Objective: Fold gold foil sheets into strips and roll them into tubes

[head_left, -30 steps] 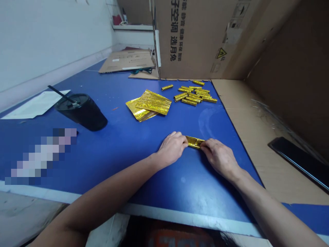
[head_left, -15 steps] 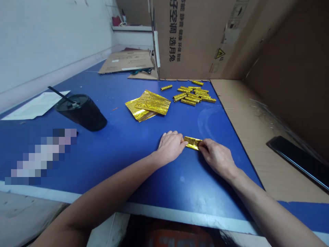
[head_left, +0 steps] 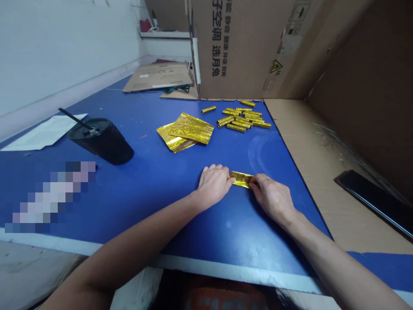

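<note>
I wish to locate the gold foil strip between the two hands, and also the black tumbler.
Gold foil strip (head_left: 241, 180): head view, middle of upper face.
Black tumbler (head_left: 110, 144): head view, side wall.

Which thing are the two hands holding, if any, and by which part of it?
A gold strip: the left hand holds its left end, the right hand its right end.

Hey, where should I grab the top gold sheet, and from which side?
Probably pinch the top gold sheet by its right edge, coming in from the right. It lies skewed, so that end juts past the sheets beneath and should let a thumb and finger close over it. The sheet looks thin, with nothing raised to hold mid-face.
</note>
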{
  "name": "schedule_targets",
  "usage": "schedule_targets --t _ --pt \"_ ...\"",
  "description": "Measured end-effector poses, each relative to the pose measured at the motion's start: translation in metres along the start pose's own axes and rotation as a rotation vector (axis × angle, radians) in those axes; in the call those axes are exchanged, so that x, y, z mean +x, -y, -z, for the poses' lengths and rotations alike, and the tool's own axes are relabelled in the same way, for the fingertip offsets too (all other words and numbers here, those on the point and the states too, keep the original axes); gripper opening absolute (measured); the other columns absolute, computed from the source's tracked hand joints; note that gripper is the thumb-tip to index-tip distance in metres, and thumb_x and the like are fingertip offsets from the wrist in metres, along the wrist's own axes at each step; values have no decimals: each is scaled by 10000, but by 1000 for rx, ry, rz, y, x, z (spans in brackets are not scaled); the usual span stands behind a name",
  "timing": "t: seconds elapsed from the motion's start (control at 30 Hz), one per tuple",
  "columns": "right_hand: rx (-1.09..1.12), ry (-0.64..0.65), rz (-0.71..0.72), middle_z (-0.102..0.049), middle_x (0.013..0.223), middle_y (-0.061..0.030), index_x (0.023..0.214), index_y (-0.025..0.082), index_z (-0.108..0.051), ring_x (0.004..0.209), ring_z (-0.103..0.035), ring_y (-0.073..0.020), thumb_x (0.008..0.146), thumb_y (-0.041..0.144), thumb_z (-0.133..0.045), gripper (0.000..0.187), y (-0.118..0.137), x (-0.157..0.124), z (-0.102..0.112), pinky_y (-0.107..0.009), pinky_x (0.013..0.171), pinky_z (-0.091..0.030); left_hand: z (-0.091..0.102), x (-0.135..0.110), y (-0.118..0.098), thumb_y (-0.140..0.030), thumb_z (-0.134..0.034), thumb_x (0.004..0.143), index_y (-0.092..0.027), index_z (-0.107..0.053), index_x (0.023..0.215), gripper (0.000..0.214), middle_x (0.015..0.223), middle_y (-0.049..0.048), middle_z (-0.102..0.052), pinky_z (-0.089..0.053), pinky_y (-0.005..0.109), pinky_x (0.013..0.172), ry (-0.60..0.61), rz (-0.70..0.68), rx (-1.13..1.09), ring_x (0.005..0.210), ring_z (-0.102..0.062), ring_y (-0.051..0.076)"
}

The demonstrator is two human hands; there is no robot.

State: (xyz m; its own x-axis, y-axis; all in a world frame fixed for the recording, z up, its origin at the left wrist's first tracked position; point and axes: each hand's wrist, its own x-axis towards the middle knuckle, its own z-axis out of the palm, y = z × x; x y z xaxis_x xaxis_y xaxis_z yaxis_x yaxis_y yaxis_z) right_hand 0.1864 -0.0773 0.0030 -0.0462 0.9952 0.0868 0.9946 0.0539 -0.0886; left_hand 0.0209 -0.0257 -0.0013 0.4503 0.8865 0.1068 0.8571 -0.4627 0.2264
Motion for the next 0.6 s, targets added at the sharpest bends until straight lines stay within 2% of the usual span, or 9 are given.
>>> schedule_targets --t 0.23,0.37,0.43,0.6 --pt "7 10 -28 -657 824 -4 850 215 -523 648 -605 -151 851 261 -417 116 1 0 1 -239 461 -310 2 0 -3 -357 -490 825 -184 -559 788 190 832 43 -597 -378 329 726 42 34 19 839 -543 210" --pt "4 -41 -59 -647 939 -36 1089 217 -460 638 -609 -166 843 298 -429 260 -1 0 -2 -249 453 -323 1 0 -2 -354 -529 805 -194 -539 890 181 853 35 -603 -371 328 724 37 47 -14 841 -546 210" --pt "-14 -49 -43 -628 998 -43 1145 229 -431 659 -613 -171 847 296 -424 305 -1 0 -3 -253 454 -326 0 1 -1 -345 -542 800 -209 -527 934 191 859 23 -603 -364 323 722 28 28 -39 838 -542 204" --pt "-15 12 -35 -623 968 -20 998 235 -502 671 -609 -164 856 300 -414 179 0 1 1 -251 460 -321 -1 1 1 -328 -538 806 -221 -543 868 124 829 11 -583 -346 307 715 49 -9 -70 815 -523 184"
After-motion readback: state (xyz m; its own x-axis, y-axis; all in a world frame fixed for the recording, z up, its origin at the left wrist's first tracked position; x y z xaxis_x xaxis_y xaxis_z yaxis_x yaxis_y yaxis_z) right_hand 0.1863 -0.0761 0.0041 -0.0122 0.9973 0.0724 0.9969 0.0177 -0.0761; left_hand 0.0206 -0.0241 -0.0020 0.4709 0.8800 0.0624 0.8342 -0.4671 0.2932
